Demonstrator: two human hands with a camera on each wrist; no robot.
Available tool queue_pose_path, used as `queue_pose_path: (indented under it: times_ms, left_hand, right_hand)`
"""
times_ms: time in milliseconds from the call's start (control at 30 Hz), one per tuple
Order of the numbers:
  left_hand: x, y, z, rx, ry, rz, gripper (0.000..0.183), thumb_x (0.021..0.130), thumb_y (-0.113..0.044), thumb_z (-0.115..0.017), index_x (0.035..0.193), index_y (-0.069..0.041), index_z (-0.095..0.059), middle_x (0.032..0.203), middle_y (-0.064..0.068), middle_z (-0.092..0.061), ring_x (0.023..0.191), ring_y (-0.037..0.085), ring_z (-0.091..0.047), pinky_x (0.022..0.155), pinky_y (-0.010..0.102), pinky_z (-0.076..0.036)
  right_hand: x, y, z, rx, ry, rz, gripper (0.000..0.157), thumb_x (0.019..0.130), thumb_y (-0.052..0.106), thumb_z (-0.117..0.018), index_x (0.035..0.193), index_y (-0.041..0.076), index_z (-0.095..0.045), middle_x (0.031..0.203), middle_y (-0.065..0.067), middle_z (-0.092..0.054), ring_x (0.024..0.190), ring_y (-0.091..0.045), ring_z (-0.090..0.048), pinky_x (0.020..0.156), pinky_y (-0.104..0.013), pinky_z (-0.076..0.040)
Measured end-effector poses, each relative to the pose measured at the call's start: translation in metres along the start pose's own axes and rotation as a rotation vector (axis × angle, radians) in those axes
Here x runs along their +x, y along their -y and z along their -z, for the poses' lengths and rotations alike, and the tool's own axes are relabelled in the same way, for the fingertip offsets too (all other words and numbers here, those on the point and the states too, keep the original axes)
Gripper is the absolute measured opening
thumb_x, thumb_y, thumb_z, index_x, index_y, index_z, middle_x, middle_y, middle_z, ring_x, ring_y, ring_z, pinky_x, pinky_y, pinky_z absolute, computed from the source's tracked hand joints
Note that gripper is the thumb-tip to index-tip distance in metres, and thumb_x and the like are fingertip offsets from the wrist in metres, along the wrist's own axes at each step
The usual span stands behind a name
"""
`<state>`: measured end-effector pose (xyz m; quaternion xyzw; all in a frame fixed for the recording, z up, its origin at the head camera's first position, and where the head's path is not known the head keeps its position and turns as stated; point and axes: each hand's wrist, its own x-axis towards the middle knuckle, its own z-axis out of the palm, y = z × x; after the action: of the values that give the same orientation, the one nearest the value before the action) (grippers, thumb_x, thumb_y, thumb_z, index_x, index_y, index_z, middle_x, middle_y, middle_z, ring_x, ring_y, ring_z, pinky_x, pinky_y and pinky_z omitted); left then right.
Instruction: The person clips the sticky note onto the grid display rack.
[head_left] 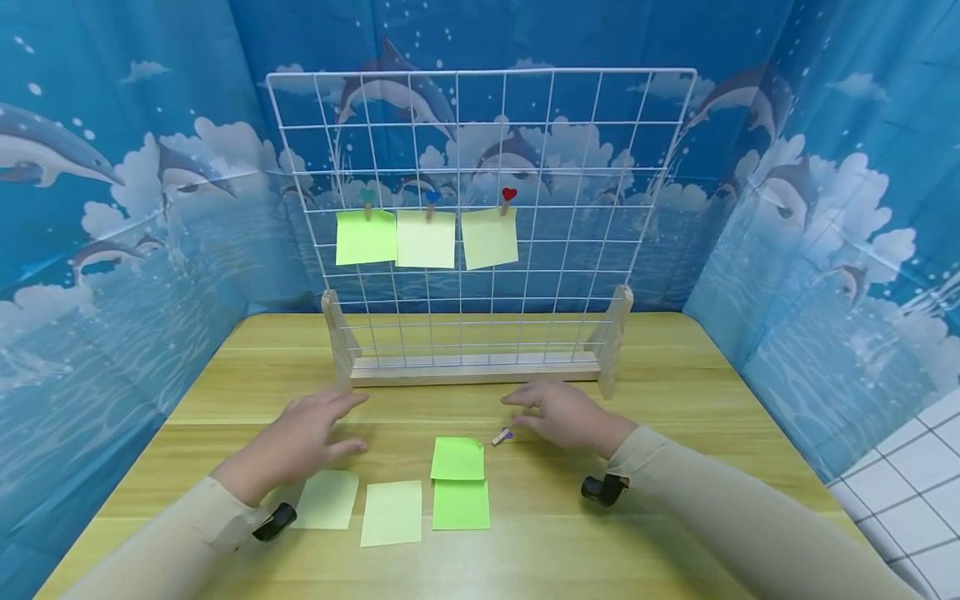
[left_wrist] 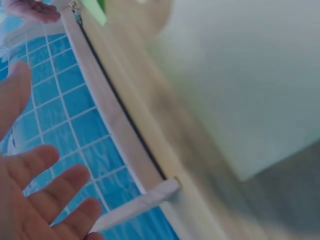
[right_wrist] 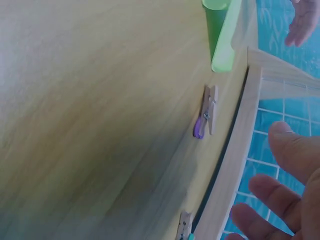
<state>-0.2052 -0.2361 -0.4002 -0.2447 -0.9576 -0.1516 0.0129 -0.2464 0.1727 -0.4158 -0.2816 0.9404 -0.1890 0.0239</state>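
Observation:
My left hand (head_left: 311,437) hovers with fingers spread, holding nothing, above a pale yellow sticky note (head_left: 326,502) at the left. Over the right part of the table, my right hand (head_left: 566,417) is empty too, its fingers loosely bent. Just left of it lies a small wooden clothespin (head_left: 501,437) with a purple decoration. A second clothespin (right_wrist: 184,226) with a bit of teal shows in the right wrist view; the right hand hides it from the head view. Between the hands are another pale note (head_left: 392,513) and two bright green notes (head_left: 461,507), one partly raised.
A white wire grid (head_left: 480,72) stands behind on a wooden base (head_left: 476,371). Clothespins with heart tops, one red (head_left: 508,197), hold a green note (head_left: 366,239) and two pale notes (head_left: 490,239) on it. A dolphin-print curtain (head_left: 825,192) surrounds the table.

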Motion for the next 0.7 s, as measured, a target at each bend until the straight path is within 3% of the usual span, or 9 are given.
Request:
queue_pose_path:
  times_ms: [300, 567, 700]
  left_hand:
    - [-0.011, 0.020, -0.011, -0.021, 0.114, 0.044, 0.068, 0.095, -0.045, -0.077, 0.150, -0.010, -0.058, 0.149, 0.017, -0.061, 0.140, 0.044, -0.055, 0.114, 0.067, -0.040]
    - [-0.015, 0.036, -0.018, -0.103, 0.184, 0.086, 0.063, 0.090, -0.043, -0.083, 0.142, -0.011, -0.066, 0.145, 0.010, -0.064, 0.138, 0.038, -0.058, 0.114, 0.057, -0.046]
    - [-0.017, 0.039, -0.019, -0.112, 0.204, 0.102, 0.059, 0.088, -0.037, -0.085, 0.138, -0.012, -0.069, 0.142, 0.008, -0.066, 0.135, 0.035, -0.060, 0.113, 0.056, -0.047]
  right_hand:
    - [0.007, 0.002, -0.006, -0.099, 0.052, 0.095, 0.032, 0.102, 0.022, -0.071, 0.132, 0.012, -0.075, 0.123, -0.004, -0.076, 0.112, -0.022, -0.070, 0.100, -0.045, -0.058]
    - [0.015, -0.003, -0.011, -0.107, 0.107, 0.085, 0.026, 0.102, 0.022, -0.071, 0.125, 0.013, -0.079, 0.108, 0.002, -0.075, 0.089, -0.008, -0.062, 0.082, -0.031, -0.055]
    - [0.017, -0.005, -0.014, -0.116, 0.115, 0.064, 0.024, 0.100, 0.024, -0.074, 0.121, 0.015, -0.081, 0.103, 0.004, -0.074, 0.086, -0.006, -0.058, 0.078, -0.029, -0.052]
